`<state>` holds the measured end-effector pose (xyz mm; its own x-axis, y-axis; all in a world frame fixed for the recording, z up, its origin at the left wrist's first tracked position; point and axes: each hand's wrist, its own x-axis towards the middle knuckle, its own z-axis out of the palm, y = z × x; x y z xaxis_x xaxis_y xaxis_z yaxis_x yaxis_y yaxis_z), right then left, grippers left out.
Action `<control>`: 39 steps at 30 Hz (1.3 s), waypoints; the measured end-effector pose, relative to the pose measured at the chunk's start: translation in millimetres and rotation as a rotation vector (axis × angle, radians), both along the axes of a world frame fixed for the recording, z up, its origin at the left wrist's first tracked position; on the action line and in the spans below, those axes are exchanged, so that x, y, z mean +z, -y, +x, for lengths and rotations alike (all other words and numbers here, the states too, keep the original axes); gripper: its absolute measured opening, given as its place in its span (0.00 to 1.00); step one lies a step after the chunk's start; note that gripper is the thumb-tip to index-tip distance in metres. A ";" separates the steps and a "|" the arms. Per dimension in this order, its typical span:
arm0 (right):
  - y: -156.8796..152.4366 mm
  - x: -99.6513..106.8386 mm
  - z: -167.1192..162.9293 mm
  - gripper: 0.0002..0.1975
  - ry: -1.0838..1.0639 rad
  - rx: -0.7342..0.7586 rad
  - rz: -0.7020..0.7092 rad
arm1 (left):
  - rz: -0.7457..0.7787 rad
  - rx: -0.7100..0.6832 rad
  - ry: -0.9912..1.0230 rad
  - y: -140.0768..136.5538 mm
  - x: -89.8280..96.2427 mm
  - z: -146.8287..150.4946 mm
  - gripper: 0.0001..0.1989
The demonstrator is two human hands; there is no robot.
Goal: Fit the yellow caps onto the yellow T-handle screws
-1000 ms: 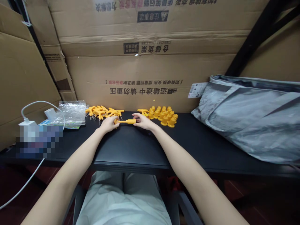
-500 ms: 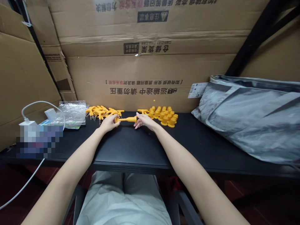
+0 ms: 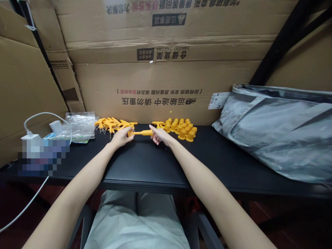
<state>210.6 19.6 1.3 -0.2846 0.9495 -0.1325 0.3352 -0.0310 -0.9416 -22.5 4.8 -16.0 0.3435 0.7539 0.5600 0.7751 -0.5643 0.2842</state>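
Note:
My left hand (image 3: 122, 137) is closed round the handle end of a yellow corkscrew (image 3: 136, 132), its shaft pointing right. At the other end, my right hand (image 3: 160, 135) grips a yellow ribbed sleeve (image 3: 147, 132) that sits in line with the shaft. The fingers hide the far ends of both parts. Behind my left hand lies a pile of yellow T-handled corkscrews (image 3: 111, 122) with metal spirals. Beyond my right hand stand several yellow flared sleeves (image 3: 183, 131), and one yellow T-shaped piece (image 3: 157, 123) lies beside them.
A grey bag (image 3: 275, 135) fills the table's right side. At left are clear plastic packaging (image 3: 81, 124), a white charger (image 3: 31, 141) with a cable, and a blurred-out item. Cardboard (image 3: 160, 76) walls the back. The black table (image 3: 145, 162) has its front edge near my lap.
The ribbed sleeve and my right hand have shifted slightly right. My right fingers have curled in further under the sleeve's end. My left hand has barely moved.

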 end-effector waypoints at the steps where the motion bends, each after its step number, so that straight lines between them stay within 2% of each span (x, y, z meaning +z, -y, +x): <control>1: 0.2 0.4 0.2 0.31 0.011 -0.001 -0.011 | 0.001 -0.001 0.000 -0.1 -0.2 0.2 0.09; 4: -0.5 1.7 5.7 0.33 -0.007 0.047 -0.073 | -0.010 0.001 0.011 -1.1 -1.1 0.8 0.08; 6: -1.9 1.8 11.7 0.27 -0.073 0.120 -0.089 | -0.019 0.005 0.018 -1.8 -1.7 1.1 0.08; 8: -3.6 0.8 17.2 0.20 -0.146 0.198 -0.063 | -0.020 0.002 0.020 -2.2 -2.0 1.3 0.08; 12: -5.5 -1.1 21.1 0.16 -0.180 0.275 0.001 | -0.006 -0.005 0.027 -0.8 -1.7 1.0 0.08; 21: 0.3 6.0 13.1 0.22 -0.129 0.218 0.064 | 0.050 0.005 0.032 3.5 -1.5 1.9 0.08; 25: -2.6 3.0 9.5 0.23 -0.073 0.187 0.112 | 0.049 0.014 0.043 3.3 -0.7 2.1 0.09; 28: -5.8 -2.7 6.0 0.19 0.030 0.159 0.245 | 0.023 0.013 0.044 2.3 1.1 1.7 0.09; 31: -6.9 -7.2 2.8 0.17 0.162 0.125 0.587 | -0.031 0.039 0.033 1.0 2.1 1.4 0.08; 33: -6.0 -7.7 1.1 0.19 0.261 0.162 0.802 | -0.069 0.050 0.043 0.4 1.8 1.3 0.08; 34: -5.1 -7.0 0.3 0.18 0.310 0.192 0.867 | -0.087 0.044 0.052 0.2 1.4 1.2 0.08; 36: -2.6 -4.4 -1.0 0.13 0.388 0.234 0.907 | -0.124 0.018 0.070 0.1 0.4 0.8 0.07; 39: 2.0 0.6 -1.6 0.11 0.415 0.257 0.827 | -0.146 -0.007 0.079 1.1 0.3 0.4 0.07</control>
<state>209.0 17.6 1.9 -0.5784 0.7026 0.4145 0.5507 0.7111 -0.4371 -22.1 3.7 -15.7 0.3085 0.8268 0.4705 0.7430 -0.5182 0.4236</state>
